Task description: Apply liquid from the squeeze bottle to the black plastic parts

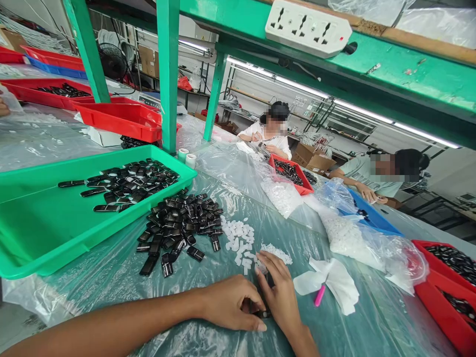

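My left hand (pixel 234 302) is low in the middle of the view, thumb and fingers curled around a small black part (pixel 265 314). Beside it, my right hand (pixel 277 287) reaches over the same spot, its fingertips near small white pieces (pixel 240 238); what it may hold is hidden beneath it. A heap of black parts (pixel 182 218) lies on the plastic-covered table (pixel 230 196), left of the white pieces. Behind that heap, a green tray (pixel 40 223) contains more black parts (pixel 137 178). A pink tool (pixel 319 295) and white sheets (pixel 338 287) lie right of my right hand.
Green posts (pixel 168 74) and a beam with a power strip (pixel 308 28) cross the upper view. Red trays (pixel 119 119) stand at the back left and far right. Bags of white pieces (pixel 349 238) lie at right. Two people sit across the table, near a blue tray (pixel 379 218).
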`<control>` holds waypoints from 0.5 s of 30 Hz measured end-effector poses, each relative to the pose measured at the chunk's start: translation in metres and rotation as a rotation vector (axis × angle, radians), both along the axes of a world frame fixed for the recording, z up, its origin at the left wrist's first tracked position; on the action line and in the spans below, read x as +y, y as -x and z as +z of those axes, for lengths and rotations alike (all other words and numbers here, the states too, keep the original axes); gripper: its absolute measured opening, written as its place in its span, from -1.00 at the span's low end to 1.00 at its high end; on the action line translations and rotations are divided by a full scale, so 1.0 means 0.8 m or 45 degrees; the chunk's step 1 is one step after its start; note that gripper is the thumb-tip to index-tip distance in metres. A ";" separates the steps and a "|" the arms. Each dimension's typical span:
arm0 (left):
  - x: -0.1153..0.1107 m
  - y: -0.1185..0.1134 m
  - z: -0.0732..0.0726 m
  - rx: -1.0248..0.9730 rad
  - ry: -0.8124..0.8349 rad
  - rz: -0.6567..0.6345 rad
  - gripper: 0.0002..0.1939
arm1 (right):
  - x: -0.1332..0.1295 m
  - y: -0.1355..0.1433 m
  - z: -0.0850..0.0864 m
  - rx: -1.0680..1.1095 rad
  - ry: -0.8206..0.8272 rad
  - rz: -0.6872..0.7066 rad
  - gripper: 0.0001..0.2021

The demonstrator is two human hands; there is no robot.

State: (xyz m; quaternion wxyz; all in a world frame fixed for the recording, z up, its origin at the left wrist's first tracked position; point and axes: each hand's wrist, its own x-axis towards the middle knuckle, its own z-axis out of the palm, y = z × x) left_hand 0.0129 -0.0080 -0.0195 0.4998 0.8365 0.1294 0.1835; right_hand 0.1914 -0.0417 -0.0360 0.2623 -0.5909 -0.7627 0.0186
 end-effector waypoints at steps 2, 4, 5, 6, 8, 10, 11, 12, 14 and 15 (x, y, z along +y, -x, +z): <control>0.000 -0.001 -0.001 0.005 -0.005 0.004 -0.74 | 0.004 0.003 0.005 -0.065 0.001 0.068 -0.63; -0.001 -0.001 -0.002 0.016 0.002 0.011 -0.73 | 0.008 0.006 0.008 -0.141 0.003 0.158 -0.59; -0.001 -0.001 -0.003 0.020 0.005 0.014 -0.73 | 0.009 0.007 0.009 -0.163 -0.003 0.184 -0.59; -0.001 -0.001 -0.003 0.019 0.006 0.014 -0.74 | 0.010 0.009 0.008 -0.170 -0.016 0.188 -0.61; -0.001 -0.001 -0.003 0.013 0.006 0.012 -0.75 | 0.009 0.010 0.006 -0.154 -0.045 0.153 -0.67; -0.001 0.000 -0.002 0.011 0.007 0.006 -0.75 | 0.008 0.010 0.005 -0.112 -0.060 0.098 -0.74; -0.001 0.000 -0.001 0.014 0.010 0.009 -0.75 | 0.007 0.010 0.004 -0.088 -0.062 0.080 -0.77; -0.002 0.001 0.000 0.018 0.014 0.016 -0.76 | 0.006 0.010 0.004 -0.065 -0.064 0.072 -0.79; -0.002 0.001 0.002 0.022 0.032 0.028 -0.76 | 0.004 0.009 0.005 -0.022 -0.069 0.064 -0.82; -0.002 0.001 0.003 0.020 0.049 0.035 -0.76 | 0.003 0.008 0.005 -0.005 -0.077 0.062 -0.83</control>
